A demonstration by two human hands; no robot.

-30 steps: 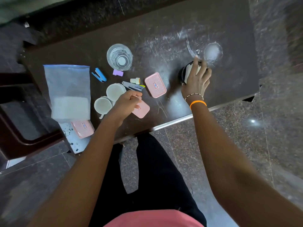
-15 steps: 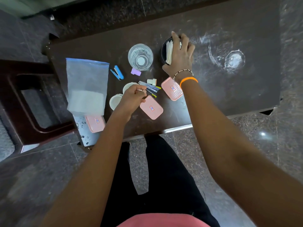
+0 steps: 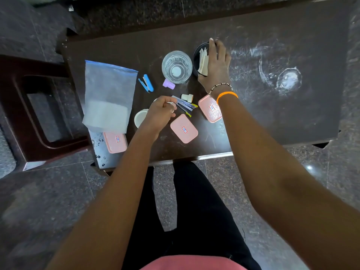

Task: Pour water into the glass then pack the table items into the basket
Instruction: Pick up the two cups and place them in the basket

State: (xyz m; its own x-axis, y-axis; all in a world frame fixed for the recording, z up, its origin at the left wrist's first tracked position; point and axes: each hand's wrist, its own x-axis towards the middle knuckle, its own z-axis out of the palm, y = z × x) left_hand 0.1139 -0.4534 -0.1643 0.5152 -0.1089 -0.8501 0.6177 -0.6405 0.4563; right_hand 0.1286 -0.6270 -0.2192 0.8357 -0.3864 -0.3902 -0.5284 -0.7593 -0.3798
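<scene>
Right hand (image 3: 215,63) grips black basket (image 3: 196,55), far on table (image 3: 272,114), just right of glass (image 3: 176,66) holding water. Left hand (image 3: 160,114) curled over white cups (image 3: 140,118), pinching something small; cannot tell what. Pink boxes (image 3: 184,128) nearby.

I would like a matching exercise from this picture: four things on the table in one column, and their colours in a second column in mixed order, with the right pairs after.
Things:
1. stapler
2. small block in front of the glass
3. box beside the left hand
4. band on the right wrist

Colours:
A. orange
B. pink
C. blue
D. purple

Pairs: 1-C, 2-D, 3-B, 4-A
</scene>
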